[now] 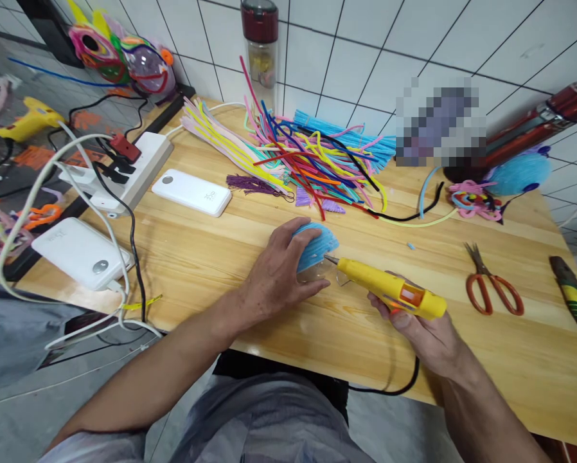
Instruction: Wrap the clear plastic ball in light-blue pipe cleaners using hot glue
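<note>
My left hand (281, 270) is closed around a clear rounded piece partly covered with rows of blue pipe cleaner (319, 245). Fingers and thumb grip it from the left, and its lower part is see-through. In my right hand (426, 331) is a yellow hot glue gun (389, 286), its handle wrapped by the fingers. The metal nozzle points left and lies at the lower right edge of the blue rows; whether it touches cannot be made out. A black cord runs from the gun down over the table's front edge.
Colourful pipe cleaners (317, 161) lie piled at the back. Orange-handled scissors (493, 286) and green-yellow pliers (575, 299) lie right. White power banks (192, 191), a power strip (134, 170) and cables crowd the left. A tall bottle (260, 58) stands by the wall.
</note>
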